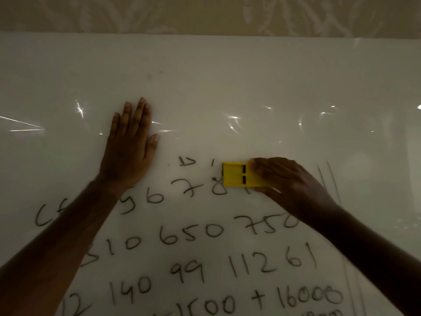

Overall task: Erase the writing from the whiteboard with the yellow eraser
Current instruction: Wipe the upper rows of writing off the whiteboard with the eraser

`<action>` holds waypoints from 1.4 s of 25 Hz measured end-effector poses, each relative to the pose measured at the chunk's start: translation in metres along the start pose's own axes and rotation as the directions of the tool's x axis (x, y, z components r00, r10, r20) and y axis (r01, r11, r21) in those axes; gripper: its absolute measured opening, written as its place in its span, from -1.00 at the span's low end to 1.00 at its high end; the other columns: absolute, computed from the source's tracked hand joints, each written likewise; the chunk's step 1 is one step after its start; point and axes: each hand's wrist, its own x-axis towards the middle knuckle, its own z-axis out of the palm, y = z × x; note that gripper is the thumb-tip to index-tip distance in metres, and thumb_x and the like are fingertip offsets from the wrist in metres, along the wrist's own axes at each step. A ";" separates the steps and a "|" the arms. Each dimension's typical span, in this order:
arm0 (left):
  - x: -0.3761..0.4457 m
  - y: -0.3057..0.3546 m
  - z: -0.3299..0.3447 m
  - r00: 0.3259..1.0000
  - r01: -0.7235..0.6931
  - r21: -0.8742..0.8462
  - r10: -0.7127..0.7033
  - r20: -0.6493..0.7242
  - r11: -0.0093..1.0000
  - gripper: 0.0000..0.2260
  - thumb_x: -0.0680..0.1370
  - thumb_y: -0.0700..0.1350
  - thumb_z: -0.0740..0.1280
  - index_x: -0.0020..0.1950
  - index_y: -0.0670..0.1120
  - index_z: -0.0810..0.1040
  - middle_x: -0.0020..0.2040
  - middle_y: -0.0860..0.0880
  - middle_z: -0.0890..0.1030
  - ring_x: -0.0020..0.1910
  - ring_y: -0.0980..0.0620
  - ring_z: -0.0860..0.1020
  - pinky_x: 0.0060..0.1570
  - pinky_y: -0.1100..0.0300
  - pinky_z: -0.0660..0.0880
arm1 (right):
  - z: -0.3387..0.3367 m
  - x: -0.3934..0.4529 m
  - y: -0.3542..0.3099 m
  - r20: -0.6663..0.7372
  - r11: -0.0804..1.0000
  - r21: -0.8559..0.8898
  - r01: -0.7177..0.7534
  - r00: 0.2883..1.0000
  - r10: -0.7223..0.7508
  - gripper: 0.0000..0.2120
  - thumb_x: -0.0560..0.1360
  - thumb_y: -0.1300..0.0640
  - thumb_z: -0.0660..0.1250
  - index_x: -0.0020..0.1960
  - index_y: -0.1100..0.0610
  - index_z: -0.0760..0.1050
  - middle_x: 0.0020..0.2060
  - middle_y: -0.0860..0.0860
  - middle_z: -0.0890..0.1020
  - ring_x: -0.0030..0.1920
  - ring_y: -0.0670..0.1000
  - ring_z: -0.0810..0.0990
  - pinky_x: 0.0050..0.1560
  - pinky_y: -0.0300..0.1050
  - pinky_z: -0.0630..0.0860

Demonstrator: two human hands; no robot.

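Note:
A glossy whiteboard (227, 87) fills the view, its upper half blank. Several rows of dark handwritten numbers (191, 233) cover the lower half. The yellow eraser (237, 174) lies flat on the board at the top row of writing, just above an "8". My right hand (289, 181) grips the eraser's right end, fingers curled over it and thumb below. My left hand (131, 144) rests flat on the board to the left, fingers straight and pointing up, above the writing. Its forearm hides part of the left-hand digits.
Patterned beige wallpaper (205, 12) runs above the board's top edge. Two thin vertical lines (330, 179) are drawn on the board right of the numbers. Faint letter remnants (188, 161) sit left of the eraser. Light glints streak the board's middle.

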 end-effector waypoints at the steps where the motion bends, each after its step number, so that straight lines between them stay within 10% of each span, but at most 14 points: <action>1: 0.000 0.000 0.001 1.000 0.002 0.000 -0.002 -0.005 1.000 -0.38 0.77 0.10 -0.01 0.77 -0.18 0.05 0.78 -0.16 0.07 0.75 -0.27 0.03 0.72 -0.23 -0.04 | -0.005 -0.001 0.008 -0.013 0.999 -0.029 -0.019 1.000 0.018 -0.47 0.65 -0.05 0.32 0.56 0.13 0.42 0.46 0.06 0.54 0.37 0.13 0.56 0.36 0.04 0.49; 6: -0.001 0.001 0.002 1.000 0.015 0.011 -0.015 -0.020 1.000 -0.38 0.77 0.09 0.01 0.77 -0.17 0.06 0.78 -0.16 0.09 0.75 -0.28 0.05 0.71 -0.20 -0.05 | -0.001 0.064 0.010 -0.146 0.978 -0.033 -0.206 0.969 0.199 -0.43 0.58 -0.03 0.38 0.54 0.15 0.43 0.41 0.10 0.57 0.30 0.20 0.54 0.25 0.18 0.54; 14: -0.001 -0.001 0.003 0.999 0.004 0.020 -0.003 -0.044 1.000 -0.38 0.78 0.12 -0.01 0.76 -0.19 0.09 0.77 -0.15 0.11 0.74 -0.28 0.08 0.70 -0.21 -0.02 | 0.017 0.029 -0.037 -0.089 0.996 -0.082 0.022 0.996 -0.030 -0.47 0.64 -0.05 0.33 0.54 0.14 0.45 0.41 0.07 0.58 0.28 0.15 0.60 0.22 0.09 0.54; 22: -0.003 0.001 0.002 0.999 0.007 0.025 -0.006 -0.041 1.000 -0.38 0.78 0.13 -0.04 0.77 -0.19 0.07 0.77 -0.16 0.10 0.75 -0.27 0.07 0.71 -0.25 0.01 | 0.026 0.095 -0.037 -0.197 0.976 -0.032 -0.216 0.958 0.206 -0.43 0.59 -0.10 0.36 0.51 0.16 0.46 0.34 0.10 0.58 0.20 0.19 0.57 0.12 0.13 0.53; 29: -0.003 -0.004 0.004 0.998 -0.019 0.033 0.021 -0.052 0.999 -0.40 0.78 0.10 0.00 0.76 -0.19 0.11 0.77 -0.15 0.12 0.74 -0.28 0.10 0.70 -0.24 0.02 | 0.035 0.054 -0.069 -0.112 0.997 -0.077 -0.010 0.994 0.001 -0.45 0.60 -0.06 0.38 0.52 0.16 0.46 0.37 0.06 0.57 0.21 0.16 0.59 0.13 0.11 0.52; 35: -0.004 -0.007 0.005 0.999 -0.023 0.048 0.025 -0.048 0.999 -0.40 0.78 0.08 0.03 0.76 -0.19 0.10 0.77 -0.16 0.12 0.74 -0.27 0.09 0.70 -0.24 0.02 | 0.048 0.102 -0.082 -0.202 0.987 -0.001 -0.159 0.967 0.155 -0.43 0.60 -0.08 0.40 0.53 0.14 0.43 0.35 0.06 0.56 0.20 0.14 0.54 0.12 0.11 0.49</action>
